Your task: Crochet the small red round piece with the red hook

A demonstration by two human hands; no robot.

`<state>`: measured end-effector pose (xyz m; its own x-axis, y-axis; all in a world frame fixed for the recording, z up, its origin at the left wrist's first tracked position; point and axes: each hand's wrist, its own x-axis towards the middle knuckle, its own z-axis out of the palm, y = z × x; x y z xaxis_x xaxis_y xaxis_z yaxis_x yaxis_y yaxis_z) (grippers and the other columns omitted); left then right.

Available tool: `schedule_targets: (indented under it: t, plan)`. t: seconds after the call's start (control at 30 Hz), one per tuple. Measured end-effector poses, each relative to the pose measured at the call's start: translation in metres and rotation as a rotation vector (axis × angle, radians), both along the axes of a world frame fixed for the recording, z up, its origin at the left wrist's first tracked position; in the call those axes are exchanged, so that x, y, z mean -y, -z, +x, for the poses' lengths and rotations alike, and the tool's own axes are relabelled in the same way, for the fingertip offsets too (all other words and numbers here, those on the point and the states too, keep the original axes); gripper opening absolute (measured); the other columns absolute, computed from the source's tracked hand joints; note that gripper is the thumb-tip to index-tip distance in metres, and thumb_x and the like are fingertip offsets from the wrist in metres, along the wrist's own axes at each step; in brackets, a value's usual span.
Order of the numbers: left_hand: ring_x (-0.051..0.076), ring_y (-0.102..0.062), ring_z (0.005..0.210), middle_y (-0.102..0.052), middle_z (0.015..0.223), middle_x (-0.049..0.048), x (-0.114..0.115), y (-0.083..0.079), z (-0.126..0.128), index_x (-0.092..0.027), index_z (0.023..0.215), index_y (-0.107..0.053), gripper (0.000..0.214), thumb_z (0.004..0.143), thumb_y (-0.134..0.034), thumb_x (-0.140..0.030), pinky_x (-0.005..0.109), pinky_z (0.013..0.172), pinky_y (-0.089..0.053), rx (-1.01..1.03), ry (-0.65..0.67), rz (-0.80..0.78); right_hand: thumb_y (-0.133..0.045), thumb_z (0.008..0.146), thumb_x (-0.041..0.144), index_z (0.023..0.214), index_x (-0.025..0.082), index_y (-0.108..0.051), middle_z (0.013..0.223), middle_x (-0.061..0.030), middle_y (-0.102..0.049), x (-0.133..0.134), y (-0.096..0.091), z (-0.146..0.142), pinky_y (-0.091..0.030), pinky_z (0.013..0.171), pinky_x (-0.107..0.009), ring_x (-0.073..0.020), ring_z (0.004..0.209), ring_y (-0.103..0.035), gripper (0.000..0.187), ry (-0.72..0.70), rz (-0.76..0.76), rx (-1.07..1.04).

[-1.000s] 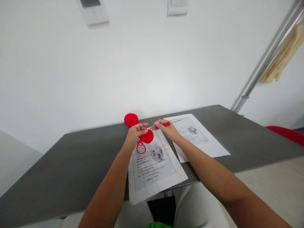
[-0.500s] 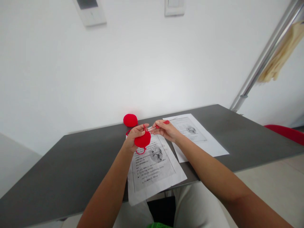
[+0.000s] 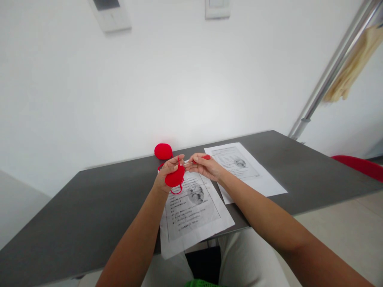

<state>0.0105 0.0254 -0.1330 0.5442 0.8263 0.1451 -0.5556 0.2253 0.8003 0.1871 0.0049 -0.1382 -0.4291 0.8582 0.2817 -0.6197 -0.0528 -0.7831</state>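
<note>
Pinched in my left hand [image 3: 166, 170] is a small red crochet piece [image 3: 175, 177], with a strand of red yarn running up over the fingers and a loop hanging below. My right hand [image 3: 206, 166] grips a crochet hook [image 3: 202, 159] by its red handle. The hook's thin metal shaft points left and meets the upper edge of the piece; whether its tip is inside a stitch is too small to tell. A red yarn ball [image 3: 163, 151] rests behind my left hand, close to the wall.
Under my hands a printed sheet [image 3: 194, 223] hangs slightly over the front edge of the dark table [image 3: 113, 199]. A second printed sheet [image 3: 254, 177] lies to the right. A white wall [image 3: 179, 79] rises directly behind. At far right are a metal pole [image 3: 332, 71] and a red chair [image 3: 359, 167].
The red crochet piece has shifted slightly left and tilted in my left hand. My right hand has moved a little left with the hook, still at the piece's edge.
</note>
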Motion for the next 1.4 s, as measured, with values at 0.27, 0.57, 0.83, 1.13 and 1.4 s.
schedule_targets:
  t: [0.27,0.57,0.83,1.13,1.4]
  plan:
    - [0.006,-0.056,0.058,-0.058,0.068,-0.0020,-0.001,-0.001,-0.002,-0.013,0.092,-0.068,0.042,0.052,-0.080,-0.017,0.018,0.060,-0.047,-0.017,0.023,0.016,-0.074,0.073,0.036,0.080,0.012,-0.066,0.077,-0.0082,-0.075,0.004,0.001,-0.005,-0.057,0.071,-0.023,-0.0149,0.074,-0.071,0.026,0.030,-0.005,-0.034]
    - [0.010,-0.057,0.060,-0.063,0.070,0.0013,0.000,-0.002,-0.005,-0.014,0.082,-0.068,0.034,0.050,-0.079,-0.018,0.022,0.056,-0.042,-0.113,0.018,0.026,-0.073,0.073,0.036,0.072,0.015,-0.062,0.071,-0.0057,-0.074,0.006,0.000,-0.009,-0.056,0.064,-0.022,-0.0138,0.065,-0.070,0.024,0.086,-0.046,-0.027]
    - [0.012,-0.063,0.062,-0.070,0.074,0.0034,-0.004,-0.005,-0.006,-0.014,0.086,-0.069,0.033,0.056,-0.079,-0.018,0.023,0.062,-0.047,-0.196,-0.069,0.046,-0.074,0.073,0.040,0.076,0.016,-0.065,0.067,-0.0016,-0.071,0.004,-0.001,-0.009,-0.055,0.062,-0.022,-0.0113,0.060,-0.067,0.025,0.290,0.060,0.041]
    - [0.016,-0.067,0.068,-0.074,0.082,0.0076,-0.006,-0.006,-0.008,-0.013,0.088,-0.071,0.033,0.056,-0.080,-0.014,0.024,0.065,-0.048,-0.250,-0.062,0.031,-0.069,0.076,0.035,0.074,0.021,-0.072,0.075,-0.0024,-0.070,0.014,-0.009,-0.012,-0.053,0.070,-0.031,-0.0152,0.070,-0.064,0.015,0.623,0.348,0.404]
    - [0.017,-0.067,0.074,-0.074,0.085,0.0083,-0.005,-0.005,-0.003,-0.013,0.098,-0.072,0.041,0.057,-0.079,-0.013,0.025,0.070,-0.049,-0.314,-0.021,0.064,-0.060,0.085,0.033,0.086,0.025,-0.070,0.094,-0.0052,-0.070,0.010,-0.001,-0.009,-0.048,0.091,-0.039,-0.0200,0.096,-0.063,0.013,0.692,0.744,0.634]
